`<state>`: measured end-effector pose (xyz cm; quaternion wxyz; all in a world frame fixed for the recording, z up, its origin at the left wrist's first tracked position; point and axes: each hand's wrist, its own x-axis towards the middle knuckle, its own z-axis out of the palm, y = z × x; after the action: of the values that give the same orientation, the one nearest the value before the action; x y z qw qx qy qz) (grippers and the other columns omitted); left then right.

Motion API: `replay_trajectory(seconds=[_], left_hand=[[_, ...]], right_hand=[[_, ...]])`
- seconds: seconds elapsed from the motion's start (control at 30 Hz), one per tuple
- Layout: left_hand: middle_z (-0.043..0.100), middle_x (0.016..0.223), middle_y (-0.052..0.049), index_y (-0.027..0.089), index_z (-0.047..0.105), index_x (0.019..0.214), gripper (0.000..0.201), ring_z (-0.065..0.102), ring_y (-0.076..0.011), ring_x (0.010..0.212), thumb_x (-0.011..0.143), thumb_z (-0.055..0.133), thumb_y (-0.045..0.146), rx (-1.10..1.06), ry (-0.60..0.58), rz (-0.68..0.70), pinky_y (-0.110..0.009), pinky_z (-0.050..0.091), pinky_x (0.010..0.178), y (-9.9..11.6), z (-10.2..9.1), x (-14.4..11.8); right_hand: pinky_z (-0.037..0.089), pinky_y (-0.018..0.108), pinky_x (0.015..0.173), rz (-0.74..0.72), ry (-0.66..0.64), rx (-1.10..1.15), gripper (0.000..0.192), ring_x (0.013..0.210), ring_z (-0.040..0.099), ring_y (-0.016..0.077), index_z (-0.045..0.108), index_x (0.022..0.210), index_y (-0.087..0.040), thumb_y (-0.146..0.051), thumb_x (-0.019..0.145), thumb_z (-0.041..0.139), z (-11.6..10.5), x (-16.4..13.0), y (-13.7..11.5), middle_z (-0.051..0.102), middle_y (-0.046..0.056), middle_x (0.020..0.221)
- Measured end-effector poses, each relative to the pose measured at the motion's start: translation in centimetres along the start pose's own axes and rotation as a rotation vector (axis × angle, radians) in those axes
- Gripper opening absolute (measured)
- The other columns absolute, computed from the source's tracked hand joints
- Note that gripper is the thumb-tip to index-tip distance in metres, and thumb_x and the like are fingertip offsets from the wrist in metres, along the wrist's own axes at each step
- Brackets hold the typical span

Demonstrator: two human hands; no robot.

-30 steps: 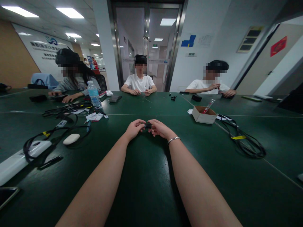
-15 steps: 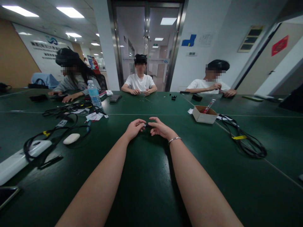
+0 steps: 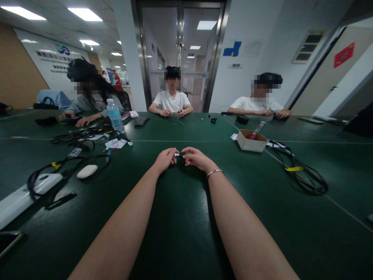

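Observation:
Both of my hands meet over the green table [image 3: 180, 217], holding a small black-and-silver stick [image 3: 180, 154] level between them. The silver end is pinched by the fingertips of my left hand [image 3: 166, 160]. Around the black end, the thumb and fingers of my right hand [image 3: 198, 158] are closed. The stick's exact kind is too small to make out, and its two ends are partly covered by my fingers. A silver bracelet [image 3: 214, 172] circles my right wrist.
At left are coiled black cables [image 3: 35, 186], a white computer mouse [image 3: 87, 171], a water bottle [image 3: 115, 116] and a white device [image 3: 26, 198]. A small box [image 3: 252, 142] and a cable coil [image 3: 305, 177] lie to the right. Three people sit across the table.
My right fingers, more spread before, have drawn in around the black end. More of the stick's silver part shows between my hands now.

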<state>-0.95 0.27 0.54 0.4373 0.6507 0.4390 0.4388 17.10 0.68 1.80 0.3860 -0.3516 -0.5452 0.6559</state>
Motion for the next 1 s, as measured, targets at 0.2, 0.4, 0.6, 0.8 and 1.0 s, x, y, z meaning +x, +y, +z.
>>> replay_trajectory(seconds=[0.2, 0.4, 0.6, 0.8, 1.0], left_hand=[[0.058, 0.069, 0.0, 0.016, 0.062, 0.096, 0.026, 0.051, -0.0104, 0.056, 0.076, 0.053, 0.032, 0.032, -0.008, 0.019, -0.022, 0.039, 0.054, -0.48, -0.07, 0.16], [0.058, 0.07, -0.001, 0.017, 0.062, 0.094, 0.026, 0.051, -0.0104, 0.055, 0.079, 0.049, 0.032, 0.044, 0.012, 0.013, -0.023, 0.04, 0.054, -0.15, -0.02, -0.04], [0.058, 0.071, -0.001, 0.017, 0.062, 0.096, 0.025, 0.052, -0.0107, 0.057, 0.079, 0.051, 0.032, 0.058, 0.009, 0.026, -0.023, 0.041, 0.056, -0.12, -0.04, -0.11], [0.062, 0.083, -0.002, 0.019, 0.063, 0.096, 0.026, 0.053, -0.0106, 0.059, 0.08, 0.052, 0.037, 0.097, 0.02, 0.039, -0.024, 0.042, 0.057, -0.44, -0.09, -0.04], [0.06, 0.08, -0.003, 0.017, 0.062, 0.096, 0.027, 0.053, -0.0109, 0.06, 0.079, 0.053, 0.037, 0.072, 0.033, 0.032, -0.024, 0.044, 0.058, -0.46, -0.09, 0.02]], right_hand=[[0.053, 0.02, 0.052, -0.003, 0.0, 0.012, 0.026, 0.049, 0.053, 0.0059, 0.056, 0.09, -0.016, -0.006, 0.069, 0.067, -0.06, 0.01, 0.04, 0.055, -0.005, 0.062], [0.053, 0.021, 0.053, -0.01, -0.005, 0.017, 0.027, 0.049, 0.053, 0.0059, 0.056, 0.09, -0.016, -0.006, 0.068, 0.068, -0.11, 0.03, 0.13, 0.055, -0.005, 0.064], [0.053, 0.021, 0.053, -0.008, -0.007, 0.025, 0.026, 0.049, 0.054, 0.0064, 0.056, 0.091, -0.015, -0.005, 0.069, 0.066, -0.1, 0.01, 0.08, 0.055, -0.005, 0.063], [0.054, 0.021, 0.054, -0.008, -0.011, 0.024, 0.025, 0.05, 0.055, 0.0067, 0.056, 0.091, -0.015, -0.004, 0.07, 0.064, -0.11, 0.01, 0.07, 0.056, -0.004, 0.064], [0.054, 0.022, 0.054, -0.002, 0.001, 0.029, 0.027, 0.05, 0.055, 0.0068, 0.056, 0.092, -0.015, -0.005, 0.068, 0.065, -0.17, 0.1, 0.21, 0.056, -0.004, 0.064]])
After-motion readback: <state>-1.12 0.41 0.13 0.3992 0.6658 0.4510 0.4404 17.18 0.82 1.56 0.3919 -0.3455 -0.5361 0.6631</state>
